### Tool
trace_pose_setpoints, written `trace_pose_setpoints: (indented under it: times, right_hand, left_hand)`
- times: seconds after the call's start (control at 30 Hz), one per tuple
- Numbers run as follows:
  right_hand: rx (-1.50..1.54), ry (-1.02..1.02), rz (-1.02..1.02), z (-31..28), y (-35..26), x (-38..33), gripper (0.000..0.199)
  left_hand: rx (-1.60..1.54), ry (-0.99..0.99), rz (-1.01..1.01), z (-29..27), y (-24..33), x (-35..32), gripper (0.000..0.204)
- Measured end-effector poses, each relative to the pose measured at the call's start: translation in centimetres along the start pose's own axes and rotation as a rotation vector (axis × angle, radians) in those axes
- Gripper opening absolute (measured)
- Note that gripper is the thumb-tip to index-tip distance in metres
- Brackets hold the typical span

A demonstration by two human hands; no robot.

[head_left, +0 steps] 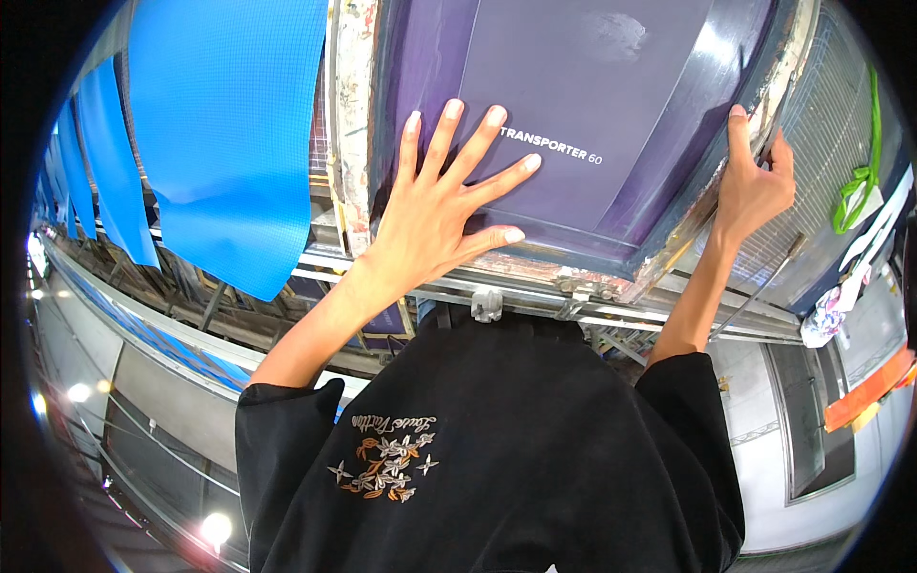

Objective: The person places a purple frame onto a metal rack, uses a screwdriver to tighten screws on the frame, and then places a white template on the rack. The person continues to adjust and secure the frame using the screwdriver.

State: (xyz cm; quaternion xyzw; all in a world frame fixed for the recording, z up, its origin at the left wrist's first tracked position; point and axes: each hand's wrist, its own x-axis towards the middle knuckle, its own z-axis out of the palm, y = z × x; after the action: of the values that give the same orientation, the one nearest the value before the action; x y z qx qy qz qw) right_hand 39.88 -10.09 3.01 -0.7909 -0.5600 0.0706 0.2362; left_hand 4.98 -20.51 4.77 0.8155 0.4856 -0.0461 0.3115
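Note:
In front of me lies a paint-spattered screen-printing frame with a dark purple inner surface. A smooth grey-purple panel with white lettering shows inside it. My left hand rests with its fingers spread over the frame's inner area, fingertips on the panel's left part beside the lettering. At the frame's right edge, my right hand has its thumb on top and its fingers curled round the outer side. Part of those fingers is hidden by the rim. The frame's far end is cut off by the picture's top.
Blue gridded sheets hang in a row at the left. A metal rail runs along the near side, with a small clear-looking block. On the right are a thin rod, a green strap and an orange piece.

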Motion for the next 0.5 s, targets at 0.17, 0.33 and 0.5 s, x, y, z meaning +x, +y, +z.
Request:
trace_pose_setpoints:
  times: [0.17,0.33,0.5]
  right_hand:
    - [0.009,0.007,-0.032,0.11,0.55,0.10,0.035]
    - [0.046,0.017,-0.020,0.21,0.43,-0.07,0.037]
    - [0.011,0.015,-0.019,0.06,0.42,-0.02,0.039]
  left_hand:
    - [-0.041,0.039,0.004,0.34,-0.29,-0.01,0.075]
    - [-0.058,0.056,0.003,0.49,-0.33,0.00,0.075]
    - [-0.058,0.062,0.005,0.54,-0.28,-0.02,0.075]
